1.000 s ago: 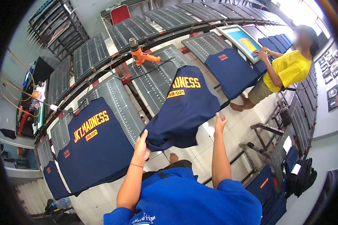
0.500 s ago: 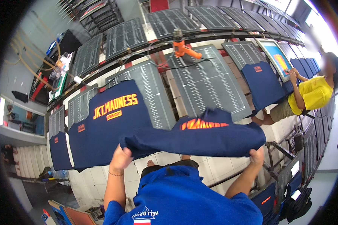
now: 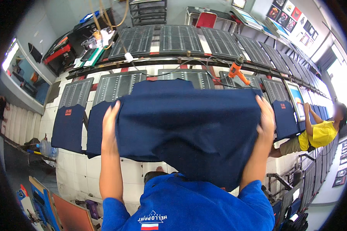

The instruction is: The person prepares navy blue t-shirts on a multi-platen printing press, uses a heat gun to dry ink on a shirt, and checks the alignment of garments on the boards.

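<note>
A navy T-shirt (image 3: 189,119) hangs stretched between my two hands, raised in front of me. My left hand (image 3: 111,117) grips its left edge and my right hand (image 3: 266,115) its right edge, both with the fingers closed on the cloth. The side facing me is plain, and its lower part drapes toward my lap. Behind it, another navy shirt (image 3: 162,85) lies on a board, mostly hidden. To the left a navy shirt (image 3: 67,129) with a small orange print lies on a grey marked board (image 3: 76,92).
An orange heat gun (image 3: 238,72) with a black cable rests on a board beyond my right hand. At the right a person in yellow (image 3: 322,133) holds a printing frame (image 3: 295,100) near a navy shirt (image 3: 284,119). A water bottle (image 3: 47,148) stands at the left.
Both hands have risen and moved away from me, lifting the shirt and spreading it out. Its orange print has gone out of sight. My view has turned and tilted up.
</note>
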Action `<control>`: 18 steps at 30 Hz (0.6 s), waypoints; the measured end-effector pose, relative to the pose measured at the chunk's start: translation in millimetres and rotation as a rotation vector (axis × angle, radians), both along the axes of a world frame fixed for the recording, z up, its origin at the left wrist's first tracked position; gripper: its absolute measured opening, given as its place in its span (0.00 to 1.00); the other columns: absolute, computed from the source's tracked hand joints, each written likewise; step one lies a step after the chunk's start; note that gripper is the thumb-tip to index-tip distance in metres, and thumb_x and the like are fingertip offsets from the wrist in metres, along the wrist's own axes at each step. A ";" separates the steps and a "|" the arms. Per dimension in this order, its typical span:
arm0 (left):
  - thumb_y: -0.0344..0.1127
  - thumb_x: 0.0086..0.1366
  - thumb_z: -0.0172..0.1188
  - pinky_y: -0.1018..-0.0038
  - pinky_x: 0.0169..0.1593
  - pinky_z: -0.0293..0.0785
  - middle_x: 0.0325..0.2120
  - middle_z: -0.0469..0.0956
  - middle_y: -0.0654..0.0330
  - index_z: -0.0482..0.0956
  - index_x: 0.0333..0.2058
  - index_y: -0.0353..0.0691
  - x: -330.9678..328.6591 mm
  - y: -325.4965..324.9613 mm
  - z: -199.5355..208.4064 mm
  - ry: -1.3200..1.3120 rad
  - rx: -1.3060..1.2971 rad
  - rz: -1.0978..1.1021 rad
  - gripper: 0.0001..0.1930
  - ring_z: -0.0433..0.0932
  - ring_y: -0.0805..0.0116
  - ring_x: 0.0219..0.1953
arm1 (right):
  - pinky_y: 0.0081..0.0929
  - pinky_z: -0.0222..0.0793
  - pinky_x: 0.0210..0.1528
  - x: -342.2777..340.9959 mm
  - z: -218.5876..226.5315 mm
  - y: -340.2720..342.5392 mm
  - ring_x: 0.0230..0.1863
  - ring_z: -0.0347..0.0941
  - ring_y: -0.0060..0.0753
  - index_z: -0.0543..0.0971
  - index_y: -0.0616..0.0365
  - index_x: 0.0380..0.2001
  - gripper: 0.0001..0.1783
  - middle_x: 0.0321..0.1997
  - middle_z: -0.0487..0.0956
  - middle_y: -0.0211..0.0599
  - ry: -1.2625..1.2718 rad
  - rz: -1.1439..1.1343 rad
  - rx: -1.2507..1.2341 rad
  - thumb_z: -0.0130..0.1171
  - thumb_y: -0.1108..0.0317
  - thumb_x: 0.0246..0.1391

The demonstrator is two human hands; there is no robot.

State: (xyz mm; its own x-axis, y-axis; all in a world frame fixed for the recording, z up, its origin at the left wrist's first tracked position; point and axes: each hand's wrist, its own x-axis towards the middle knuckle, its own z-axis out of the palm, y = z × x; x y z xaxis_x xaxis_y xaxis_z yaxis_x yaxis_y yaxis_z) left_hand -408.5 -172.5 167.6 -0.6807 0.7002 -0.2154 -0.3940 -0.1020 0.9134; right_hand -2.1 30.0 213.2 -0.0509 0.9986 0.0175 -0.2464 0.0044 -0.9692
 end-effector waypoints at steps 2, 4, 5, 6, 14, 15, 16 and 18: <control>0.40 0.67 0.56 0.72 0.53 0.72 0.47 0.77 0.53 0.71 0.52 0.31 -61.4 40.9 -18.5 0.123 -0.017 0.079 0.21 0.77 0.65 0.48 | 0.28 0.74 0.41 -35.8 -26.8 56.8 0.35 0.77 0.31 0.75 0.65 0.44 0.13 0.37 0.80 0.39 0.190 0.209 -0.130 0.55 0.68 0.60; 0.37 0.70 0.51 0.68 0.50 0.76 0.44 0.78 0.53 0.72 0.47 0.30 -135.5 77.1 -25.2 -0.098 0.269 -0.049 0.15 0.79 0.64 0.45 | 0.31 0.77 0.38 -67.6 -38.2 120.1 0.33 0.78 0.33 0.76 0.64 0.40 0.10 0.36 0.80 0.41 0.275 0.283 -0.169 0.52 0.69 0.61; 0.37 0.71 0.49 0.66 0.48 0.77 0.43 0.78 0.53 0.72 0.46 0.31 -144.5 100.4 -11.9 -0.156 0.327 -0.097 0.14 0.80 0.63 0.43 | 0.32 0.78 0.38 -59.7 -40.7 147.2 0.33 0.79 0.35 0.76 0.64 0.38 0.09 0.35 0.81 0.43 0.276 0.326 -0.172 0.51 0.69 0.62; 0.37 0.71 0.49 0.64 0.48 0.78 0.42 0.79 0.54 0.72 0.45 0.33 -147.4 106.5 12.2 -0.090 0.351 -0.071 0.13 0.80 0.63 0.41 | 0.34 0.78 0.39 -75.8 -23.2 146.2 0.34 0.79 0.36 0.76 0.64 0.37 0.09 0.35 0.81 0.44 0.304 0.364 -0.171 0.50 0.68 0.62; 0.36 0.69 0.52 0.71 0.54 0.73 0.48 0.77 0.55 0.71 0.53 0.32 -124.9 3.8 124.9 0.146 0.498 -0.079 0.18 0.78 0.67 0.48 | 0.36 0.77 0.50 -88.5 78.2 39.9 0.45 0.79 0.40 0.74 0.70 0.46 0.16 0.47 0.79 0.49 0.265 0.289 0.044 0.52 0.66 0.62; 0.37 0.69 0.52 0.71 0.57 0.69 0.51 0.75 0.55 0.69 0.56 0.31 -116.9 -16.7 110.5 0.219 0.412 -0.001 0.20 0.76 0.67 0.51 | 0.35 0.76 0.51 -80.6 61.6 29.5 0.46 0.78 0.40 0.72 0.70 0.50 0.19 0.50 0.77 0.49 0.174 0.195 0.037 0.53 0.66 0.61; 0.37 0.69 0.52 0.71 0.60 0.66 0.53 0.73 0.55 0.67 0.58 0.31 -101.8 -36.6 99.1 0.180 0.307 0.072 0.22 0.73 0.67 0.54 | 0.35 0.74 0.52 -77.4 46.5 8.6 0.47 0.78 0.39 0.72 0.68 0.51 0.21 0.51 0.77 0.48 0.131 0.177 -0.010 0.54 0.64 0.60; 0.37 0.69 0.52 0.71 0.61 0.63 0.54 0.72 0.54 0.65 0.59 0.27 -89.5 -76.8 56.3 0.213 0.171 0.071 0.24 0.71 0.66 0.56 | 0.35 0.73 0.52 -61.7 2.5 -16.8 0.48 0.76 0.38 0.70 0.66 0.55 0.26 0.52 0.77 0.45 0.096 0.241 -0.092 0.57 0.62 0.57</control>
